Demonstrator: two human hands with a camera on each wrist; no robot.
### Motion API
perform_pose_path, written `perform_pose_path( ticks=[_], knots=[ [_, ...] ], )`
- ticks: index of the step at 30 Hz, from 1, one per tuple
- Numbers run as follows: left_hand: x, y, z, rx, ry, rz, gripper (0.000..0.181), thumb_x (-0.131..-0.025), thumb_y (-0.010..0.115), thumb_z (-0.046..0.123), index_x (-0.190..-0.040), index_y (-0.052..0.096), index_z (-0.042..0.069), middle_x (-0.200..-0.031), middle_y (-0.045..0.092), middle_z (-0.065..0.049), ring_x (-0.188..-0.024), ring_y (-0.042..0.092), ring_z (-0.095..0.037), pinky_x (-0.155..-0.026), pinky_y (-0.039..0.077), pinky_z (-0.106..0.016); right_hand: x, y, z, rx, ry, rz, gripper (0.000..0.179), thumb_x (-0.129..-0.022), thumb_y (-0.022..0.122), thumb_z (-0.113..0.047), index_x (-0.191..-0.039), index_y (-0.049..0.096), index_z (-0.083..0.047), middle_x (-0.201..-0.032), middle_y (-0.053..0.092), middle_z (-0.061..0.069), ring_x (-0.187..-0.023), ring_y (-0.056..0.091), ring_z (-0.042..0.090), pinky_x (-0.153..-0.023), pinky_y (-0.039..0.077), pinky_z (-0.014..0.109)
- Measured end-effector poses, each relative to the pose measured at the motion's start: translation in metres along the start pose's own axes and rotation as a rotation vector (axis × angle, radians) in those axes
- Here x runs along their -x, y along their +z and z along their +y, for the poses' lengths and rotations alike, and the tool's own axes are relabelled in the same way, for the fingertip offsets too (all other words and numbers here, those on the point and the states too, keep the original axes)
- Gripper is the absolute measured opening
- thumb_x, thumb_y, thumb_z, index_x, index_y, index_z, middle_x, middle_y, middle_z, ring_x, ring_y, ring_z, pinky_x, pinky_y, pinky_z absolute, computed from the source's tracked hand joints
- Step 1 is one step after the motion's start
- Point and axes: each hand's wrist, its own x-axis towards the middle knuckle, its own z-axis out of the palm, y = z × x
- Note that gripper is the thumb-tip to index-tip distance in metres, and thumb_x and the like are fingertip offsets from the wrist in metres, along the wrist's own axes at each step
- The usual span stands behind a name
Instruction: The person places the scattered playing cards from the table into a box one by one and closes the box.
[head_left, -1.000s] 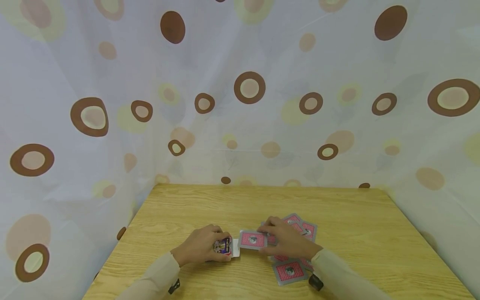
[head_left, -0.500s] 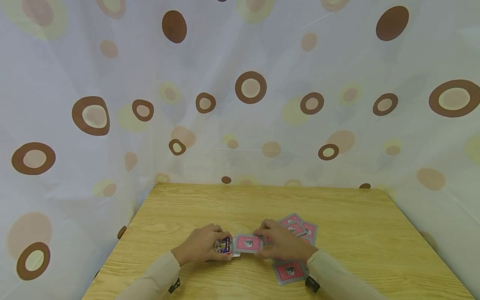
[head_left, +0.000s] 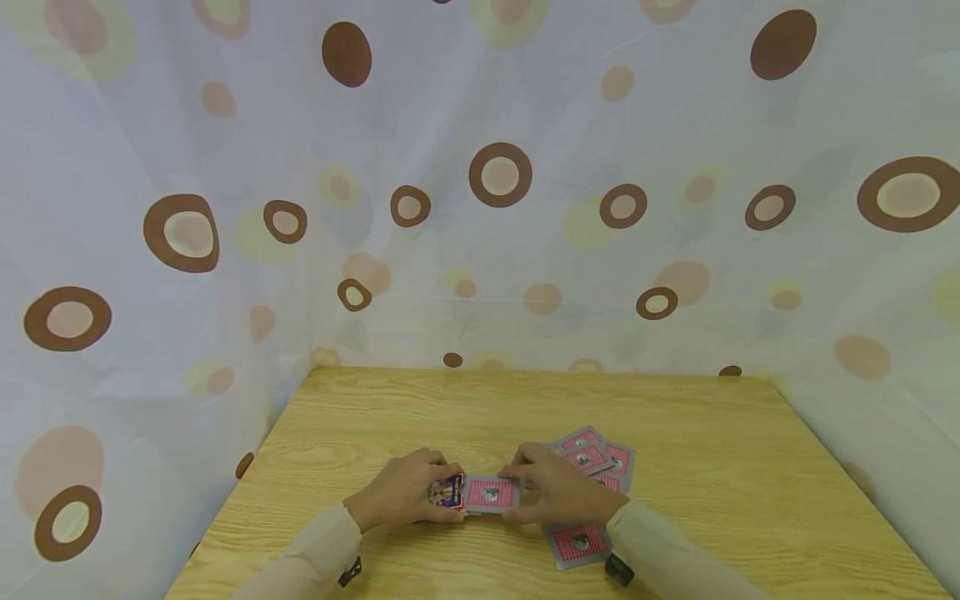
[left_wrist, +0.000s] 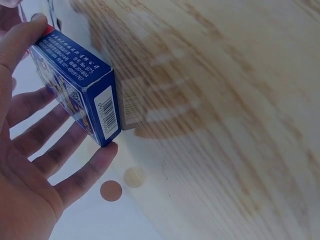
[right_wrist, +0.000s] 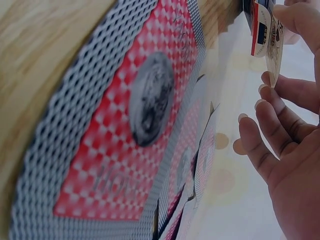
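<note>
My left hand (head_left: 399, 492) grips a blue playing-card box (head_left: 447, 491) on its side edges, low over the table. The left wrist view shows its barcode end (left_wrist: 106, 114), with the thumb on the narrow side and fingers along the opposite one. Between thumb and fingers my right hand (head_left: 564, 492) pinches a playing card (head_left: 491, 495), its red patterned back up. The card's left end meets the box's opening and overlaps the white flap. In the right wrist view, this card (right_wrist: 274, 47) shows edge-on beside the box's red-trimmed end (right_wrist: 261, 31).
Several loose playing cards (head_left: 617, 460) lie overlapping, backs up, on the wooden table (head_left: 390, 408), partly under the right hand and forearm. One card (head_left: 581, 542) lies nearest the front. A dotted white curtain (head_left: 555, 250) hangs behind and along both sides.
My right hand has moved left and slightly down with the card, bringing its end from beyond the flap up to the box's opening. The left hand and box stay nearly still.
</note>
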Motion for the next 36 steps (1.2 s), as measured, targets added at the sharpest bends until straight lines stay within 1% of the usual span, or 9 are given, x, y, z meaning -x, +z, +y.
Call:
perform_pose_path(
  ticks=[5, 10, 13, 18, 23, 28, 31, 33, 36],
  knots=[
    [0.0, 0.0, 0.001, -0.009, 0.007, 0.007, 0.07, -0.076, 0.058, 0.073, -0.126, 0.063, 0.025, -0.11, 0.061, 0.004, -0.088, 0.053, -0.007, -0.062, 0.047, -0.021, -0.001, 0.001, -0.001, -0.005, -0.012, -0.013, 0.064, -0.085, 0.062, -0.058, -0.132, 0.058, -0.014, -0.105, 0.041, -0.009, -0.085, 0.043, 0.008, -0.069, 0.042, 0.02],
    [0.0, 0.0, 0.002, -0.014, 0.025, 0.011, 0.073, -0.075, 0.059, 0.074, -0.127, 0.063, 0.023, -0.109, 0.061, 0.005, -0.088, 0.052, -0.005, -0.064, 0.047, -0.02, -0.004, 0.002, -0.002, -0.002, -0.006, -0.025, 0.064, -0.087, 0.06, -0.058, -0.134, 0.056, -0.014, -0.106, 0.04, -0.009, -0.082, 0.042, 0.009, -0.065, 0.042, 0.019],
    [0.0, 0.001, 0.002, -0.014, 0.029, 0.014, 0.073, -0.075, 0.058, 0.074, -0.128, 0.063, 0.023, -0.109, 0.06, 0.005, -0.088, 0.052, -0.005, -0.064, 0.047, -0.02, -0.007, 0.003, -0.004, -0.008, -0.001, -0.028, 0.066, -0.087, 0.058, -0.059, -0.135, 0.055, -0.014, -0.107, 0.039, -0.009, -0.083, 0.043, 0.01, -0.066, 0.043, 0.019],
    [0.0, 0.001, 0.001, -0.034, 0.029, 0.016, 0.075, -0.076, 0.057, 0.074, -0.129, 0.062, 0.021, -0.11, 0.061, 0.004, -0.088, 0.052, -0.005, -0.065, 0.048, -0.02, -0.012, 0.003, -0.01, 0.002, -0.002, -0.008, 0.066, -0.086, 0.059, -0.059, -0.135, 0.055, -0.016, -0.112, 0.042, -0.008, -0.087, 0.047, 0.011, -0.071, 0.045, 0.021],
    [0.0, 0.002, 0.002, -0.057, 0.03, 0.004, 0.077, -0.075, 0.056, 0.075, -0.129, 0.062, 0.02, -0.112, 0.061, 0.002, -0.089, 0.052, -0.006, -0.065, 0.047, -0.019, -0.015, 0.003, -0.014, 0.008, -0.014, 0.01, 0.06, -0.086, 0.061, -0.058, -0.133, 0.057, -0.02, -0.115, 0.047, -0.006, -0.092, 0.051, 0.011, -0.077, 0.047, 0.025],
    [0.001, 0.003, 0.002, -0.064, 0.023, 0.004, 0.077, -0.076, 0.056, 0.075, -0.129, 0.062, 0.02, -0.113, 0.061, 0.002, -0.091, 0.054, -0.007, -0.067, 0.048, -0.02, -0.016, 0.002, -0.017, -0.005, -0.053, 0.023, 0.051, -0.088, 0.065, -0.048, -0.129, 0.06, -0.019, -0.116, 0.049, -0.005, -0.097, 0.053, 0.013, -0.079, 0.047, 0.027],
    [0.001, 0.003, 0.002, -0.06, 0.024, 0.008, 0.077, -0.076, 0.056, 0.075, -0.129, 0.062, 0.02, -0.113, 0.061, 0.002, -0.091, 0.054, -0.007, -0.066, 0.048, -0.02, -0.018, 0.003, -0.018, 0.009, -0.068, 0.037, 0.047, -0.087, 0.066, -0.047, -0.126, 0.062, -0.021, -0.118, 0.05, -0.006, -0.1, 0.053, 0.012, -0.082, 0.048, 0.027],
    [0.001, 0.002, 0.002, -0.059, 0.027, 0.012, 0.076, -0.076, 0.056, 0.075, -0.128, 0.062, 0.02, -0.113, 0.061, 0.003, -0.091, 0.054, -0.007, -0.066, 0.048, -0.02, -0.019, 0.005, -0.017, 0.011, -0.074, 0.049, 0.043, -0.086, 0.066, -0.049, -0.121, 0.063, -0.024, -0.118, 0.05, -0.008, -0.103, 0.053, 0.01, -0.084, 0.048, 0.028],
    [0.0, 0.003, 0.002, -0.052, 0.038, 0.024, 0.075, -0.076, 0.056, 0.074, -0.128, 0.062, 0.02, -0.112, 0.061, 0.003, -0.089, 0.054, -0.007, -0.065, 0.048, -0.02, -0.022, 0.009, -0.015, 0.013, -0.081, 0.066, 0.033, -0.085, 0.067, -0.051, -0.109, 0.061, -0.03, -0.119, 0.051, -0.01, -0.108, 0.05, 0.009, -0.088, 0.048, 0.03]
  ],
)
